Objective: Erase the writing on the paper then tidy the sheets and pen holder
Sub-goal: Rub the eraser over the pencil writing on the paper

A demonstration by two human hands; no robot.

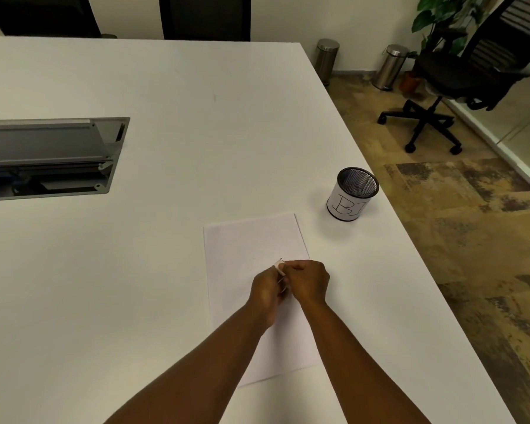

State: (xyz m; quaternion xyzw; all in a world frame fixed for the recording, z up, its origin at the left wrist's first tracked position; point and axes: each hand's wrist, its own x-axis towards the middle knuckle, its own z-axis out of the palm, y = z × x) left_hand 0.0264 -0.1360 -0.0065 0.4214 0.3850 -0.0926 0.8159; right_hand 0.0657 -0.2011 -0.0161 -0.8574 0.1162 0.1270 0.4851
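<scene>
Both hands meet over the paper [251, 270], left hand [265, 290] and right hand [308, 280] pinching what looks like a small eraser [279, 266]; the pen holder [351, 194] stands beyond, nearer the right hand.

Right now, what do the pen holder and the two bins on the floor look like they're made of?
Pen holder: apparently black metal mesh, judging by the perforated inner wall, with a white paper-like wrap bearing letters. Bins: likely brushed stainless steel, given their silvery sheen.
</scene>
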